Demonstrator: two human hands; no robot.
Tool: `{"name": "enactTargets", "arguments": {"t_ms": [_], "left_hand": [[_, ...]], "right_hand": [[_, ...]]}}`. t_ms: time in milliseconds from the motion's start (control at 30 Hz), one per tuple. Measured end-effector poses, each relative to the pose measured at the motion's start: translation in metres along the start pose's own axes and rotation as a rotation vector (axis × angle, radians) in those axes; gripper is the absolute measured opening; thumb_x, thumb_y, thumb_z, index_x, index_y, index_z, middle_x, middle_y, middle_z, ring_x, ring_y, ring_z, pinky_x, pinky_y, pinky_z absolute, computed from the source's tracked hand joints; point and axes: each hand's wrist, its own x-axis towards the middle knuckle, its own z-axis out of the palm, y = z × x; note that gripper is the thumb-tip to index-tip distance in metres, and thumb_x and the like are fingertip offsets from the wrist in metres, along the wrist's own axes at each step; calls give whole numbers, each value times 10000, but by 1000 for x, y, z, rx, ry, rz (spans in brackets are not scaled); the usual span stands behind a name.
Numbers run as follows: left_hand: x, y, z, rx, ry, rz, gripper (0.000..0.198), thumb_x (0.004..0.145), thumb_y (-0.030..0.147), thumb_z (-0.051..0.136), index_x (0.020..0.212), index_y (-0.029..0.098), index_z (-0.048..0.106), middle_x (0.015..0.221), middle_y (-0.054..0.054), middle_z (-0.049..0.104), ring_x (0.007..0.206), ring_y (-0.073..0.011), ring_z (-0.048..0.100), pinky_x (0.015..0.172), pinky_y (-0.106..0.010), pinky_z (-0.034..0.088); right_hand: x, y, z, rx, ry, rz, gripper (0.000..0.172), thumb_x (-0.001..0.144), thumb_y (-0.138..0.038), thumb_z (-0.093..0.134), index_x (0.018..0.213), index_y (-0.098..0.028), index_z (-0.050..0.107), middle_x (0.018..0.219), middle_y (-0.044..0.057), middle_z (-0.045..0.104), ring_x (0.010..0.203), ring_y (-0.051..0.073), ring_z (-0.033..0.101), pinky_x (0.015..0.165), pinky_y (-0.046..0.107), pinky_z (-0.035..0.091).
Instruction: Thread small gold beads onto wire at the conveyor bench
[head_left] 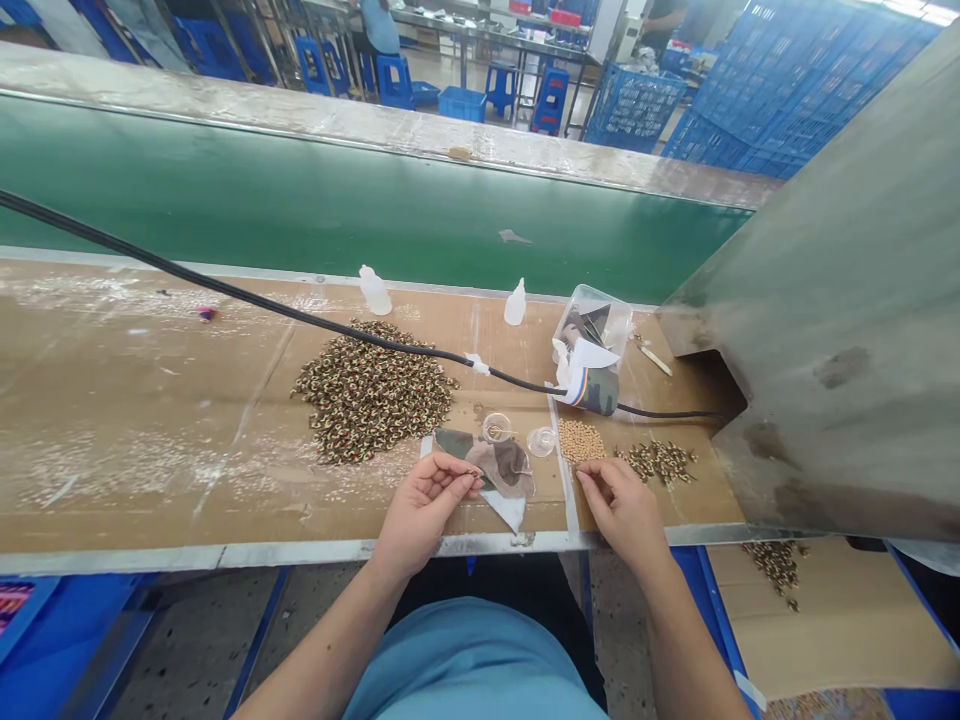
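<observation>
My left hand [424,505] pinches a tiny metal-looking piece above a camouflage cloth scrap [487,465]. My right hand [619,505] has its fingertips together beside a heap of tan beads [581,441]; anything between them is too small to tell. A large heap of mottled brown beads [371,392] lies left of the hands, and a smaller one [655,461] lies to the right. Two small clear cups [496,427] [541,441] stand just ahead of my hands. Beyond them sits a clear plastic box [592,325] holding camouflage scraps.
White squeeze bottles [375,290] [514,303] and a black cable [300,318] cross the cardboard-covered bench [150,400]. A green conveyor belt [337,205] runs behind it. A grey metal hood [832,300] juts in at right. Blue crates [634,108] stand beyond.
</observation>
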Motion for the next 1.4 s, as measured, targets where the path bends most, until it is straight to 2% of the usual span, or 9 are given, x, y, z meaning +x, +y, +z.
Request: {"name": "enactTargets", "arguments": {"t_ms": [133, 333, 533, 800, 967, 1167, 1267, 1400], "left_hand": [[0, 0, 0, -18, 3, -8, 217, 620, 292, 774, 700, 155, 624, 694, -23, 674, 653, -131, 648, 637, -239, 551], [0, -2, -1, -21, -5, -8, 207, 636, 287, 766, 707, 156, 623, 710, -21, 678, 657, -126, 648, 645, -232, 543], [0, -1, -1, -24, -8, 2, 221, 641, 304, 768, 714, 155, 622, 711, -16, 677, 656, -117, 650, 655, -225, 532], [-11, -4, 18, -101, -41, -114, 301, 643, 365, 765, 748, 155, 576, 716, -16, 672, 781, -184, 691, 707, -277, 545], [-12, -9, 28, -187, 12, -156, 341, 610, 361, 789, 738, 157, 548, 724, -12, 669, 845, -204, 691, 792, -317, 538], [-11, -12, 31, -276, 29, -178, 350, 591, 331, 805, 728, 155, 535, 729, -23, 678, 824, -191, 686, 849, -365, 527], [-11, -13, 31, -303, 47, -184, 346, 584, 314, 809, 728, 154, 537, 719, -10, 672, 748, -151, 674, 838, -357, 533], [-11, -14, 30, -320, 50, -189, 339, 589, 303, 808, 735, 153, 541, 711, -10, 670, 728, -137, 661, 837, -356, 531]], "right_hand": [[1, -2, 0, 19, 17, 14, 266, 901, -353, 416, 805, -213, 620, 795, 41, 647, 676, 151, 606, 603, 259, 463], [1, -6, 6, -48, 20, 18, 257, 896, -353, 429, 809, -216, 628, 838, 37, 660, 754, 161, 621, 619, 255, 453], [0, -8, 8, -141, 17, -43, 246, 902, -321, 418, 797, -212, 612, 806, 28, 651, 705, 151, 607, 567, 241, 407], [3, -6, 7, -147, 66, -95, 266, 909, -329, 409, 785, -204, 608, 784, 28, 650, 684, 142, 604, 569, 234, 413], [1, -27, 7, -47, 96, -170, 223, 909, -306, 436, 789, -202, 592, 764, 16, 638, 658, 112, 599, 553, 204, 417], [1, -63, 23, -30, 99, -333, 240, 938, -273, 409, 825, -192, 604, 778, 10, 649, 592, 82, 587, 529, 195, 401], [1, -69, 29, -49, 99, -355, 235, 941, -260, 413, 841, -194, 614, 772, 4, 652, 571, 80, 584, 520, 204, 392], [-1, -69, 34, -10, 118, -351, 193, 930, -244, 442, 887, -192, 622, 820, 16, 664, 621, 81, 615, 550, 188, 425]]}}
